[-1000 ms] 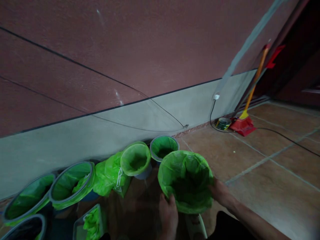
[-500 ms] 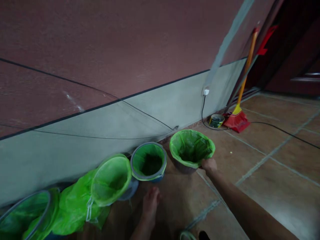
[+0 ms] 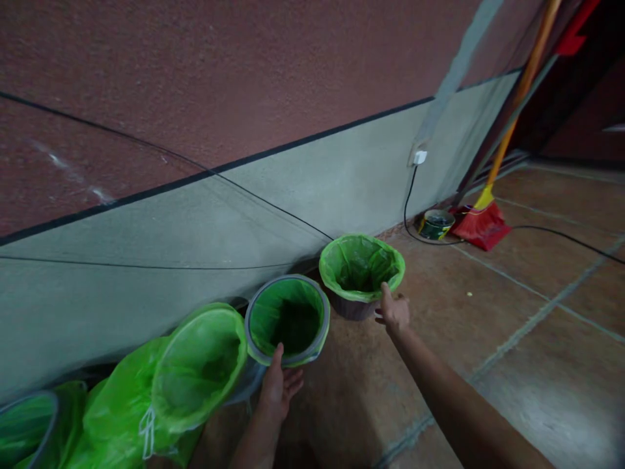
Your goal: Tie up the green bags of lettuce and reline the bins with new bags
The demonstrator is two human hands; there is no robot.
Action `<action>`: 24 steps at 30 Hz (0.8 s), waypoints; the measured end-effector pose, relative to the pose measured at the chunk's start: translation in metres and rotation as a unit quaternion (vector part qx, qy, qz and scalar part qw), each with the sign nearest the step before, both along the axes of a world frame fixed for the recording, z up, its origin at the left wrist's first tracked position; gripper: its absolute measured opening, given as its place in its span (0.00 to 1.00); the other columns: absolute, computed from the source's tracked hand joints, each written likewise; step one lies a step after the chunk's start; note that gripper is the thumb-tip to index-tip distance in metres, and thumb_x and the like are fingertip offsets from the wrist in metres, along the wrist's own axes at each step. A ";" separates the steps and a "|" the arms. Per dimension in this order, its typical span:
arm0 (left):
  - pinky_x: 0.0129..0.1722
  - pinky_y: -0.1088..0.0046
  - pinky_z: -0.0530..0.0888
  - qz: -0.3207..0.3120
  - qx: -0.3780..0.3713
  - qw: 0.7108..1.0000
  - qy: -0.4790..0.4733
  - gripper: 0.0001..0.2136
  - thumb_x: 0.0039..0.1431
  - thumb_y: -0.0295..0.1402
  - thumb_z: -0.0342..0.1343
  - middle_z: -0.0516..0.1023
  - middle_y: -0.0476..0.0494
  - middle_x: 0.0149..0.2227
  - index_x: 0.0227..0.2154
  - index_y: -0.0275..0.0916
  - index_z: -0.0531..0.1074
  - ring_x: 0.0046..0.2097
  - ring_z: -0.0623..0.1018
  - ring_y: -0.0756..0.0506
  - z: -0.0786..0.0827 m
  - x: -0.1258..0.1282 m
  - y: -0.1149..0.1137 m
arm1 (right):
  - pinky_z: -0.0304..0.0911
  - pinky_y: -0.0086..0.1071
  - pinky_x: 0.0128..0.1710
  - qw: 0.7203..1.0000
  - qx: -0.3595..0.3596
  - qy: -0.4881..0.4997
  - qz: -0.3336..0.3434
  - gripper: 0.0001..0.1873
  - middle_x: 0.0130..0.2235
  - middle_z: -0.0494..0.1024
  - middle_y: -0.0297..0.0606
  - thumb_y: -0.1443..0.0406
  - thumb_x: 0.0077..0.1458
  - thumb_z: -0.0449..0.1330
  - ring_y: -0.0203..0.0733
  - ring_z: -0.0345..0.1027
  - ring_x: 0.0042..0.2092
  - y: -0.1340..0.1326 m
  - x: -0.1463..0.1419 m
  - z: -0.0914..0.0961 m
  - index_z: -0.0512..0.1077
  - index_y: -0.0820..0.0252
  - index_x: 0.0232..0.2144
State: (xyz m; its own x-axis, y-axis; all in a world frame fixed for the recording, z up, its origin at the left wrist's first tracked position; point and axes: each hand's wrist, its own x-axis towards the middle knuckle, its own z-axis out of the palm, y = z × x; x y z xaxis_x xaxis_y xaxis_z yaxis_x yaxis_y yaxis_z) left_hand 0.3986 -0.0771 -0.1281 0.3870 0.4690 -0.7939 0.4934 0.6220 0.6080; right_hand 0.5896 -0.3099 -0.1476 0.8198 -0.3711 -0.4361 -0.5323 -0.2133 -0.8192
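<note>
right hand (image 3: 396, 312), fingers spread, lies at the near rim of the rightmost green-lined bin (image 3: 352, 308), on the floor (image 3: 439, 306) by the wall (image 3: 303, 195); left hand (image 3: 276, 389), fingers parted, at the adjacent grey-rimmed bin (image 3: 262, 316); contact unclear.

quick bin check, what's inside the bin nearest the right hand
A creased green liner lines the bin and hides its inner walls; whether anything lies at the bottom is too dark to tell.
</note>
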 end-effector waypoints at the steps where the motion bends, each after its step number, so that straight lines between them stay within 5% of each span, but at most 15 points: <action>1: 0.36 0.66 0.80 0.013 -0.013 1.000 -0.015 0.13 0.62 0.41 0.57 0.79 0.44 0.32 0.44 0.38 0.71 0.30 0.80 0.47 -0.004 0.006 0.000 | 0.73 0.40 0.30 0.999 0.046 0.009 -0.013 0.51 0.48 0.77 0.59 0.38 0.54 0.52 0.50 0.79 0.35 0.000 -0.013 0.000 0.51 0.67 0.67; 6: 0.41 0.66 0.81 0.069 0.024 0.995 -0.073 0.05 0.60 0.25 0.55 0.77 0.48 0.33 0.39 0.39 0.70 0.31 0.78 0.51 -0.019 0.032 -0.004 | 0.71 0.35 0.32 0.986 0.163 0.037 0.006 0.44 0.50 0.77 0.54 0.39 0.51 0.55 0.45 0.78 0.34 0.013 -0.085 -0.014 0.61 0.62 0.60; 11: 0.43 0.63 0.81 0.078 0.039 0.994 -0.070 0.02 0.60 0.26 0.56 0.77 0.44 0.38 0.36 0.36 0.70 0.37 0.79 0.49 -0.026 0.045 -0.006 | 0.71 0.36 0.35 0.979 0.191 0.068 0.010 0.47 0.48 0.78 0.52 0.37 0.48 0.58 0.44 0.77 0.34 0.031 -0.139 -0.038 0.62 0.63 0.58; 15: 0.42 0.66 0.81 0.081 0.023 0.993 -0.080 0.09 0.61 0.32 0.56 0.77 0.41 0.47 0.44 0.38 0.70 0.39 0.80 0.48 -0.026 0.042 -0.009 | 0.71 0.37 0.36 0.976 0.203 0.058 0.047 0.50 0.44 0.79 0.47 0.35 0.43 0.60 0.44 0.76 0.34 0.044 -0.155 -0.042 0.62 0.62 0.57; 20: 0.39 0.65 0.80 0.053 -0.022 0.998 -0.038 0.27 0.59 0.53 0.55 0.75 0.35 0.53 0.55 0.41 0.67 0.46 0.81 0.40 -0.020 0.000 -0.005 | 0.69 0.33 0.33 0.969 0.198 0.046 0.138 0.46 0.45 0.80 0.46 0.35 0.44 0.59 0.44 0.76 0.36 0.066 -0.152 -0.031 0.65 0.60 0.55; 24: 0.36 0.68 0.79 0.181 -0.010 0.983 0.016 0.33 0.59 0.58 0.49 0.74 0.35 0.54 0.62 0.45 0.61 0.46 0.82 0.40 -0.020 -0.065 0.031 | 0.68 0.34 0.31 0.955 0.194 0.082 0.208 0.41 0.43 0.81 0.46 0.36 0.46 0.58 0.44 0.75 0.34 0.099 -0.159 -0.030 0.70 0.60 0.51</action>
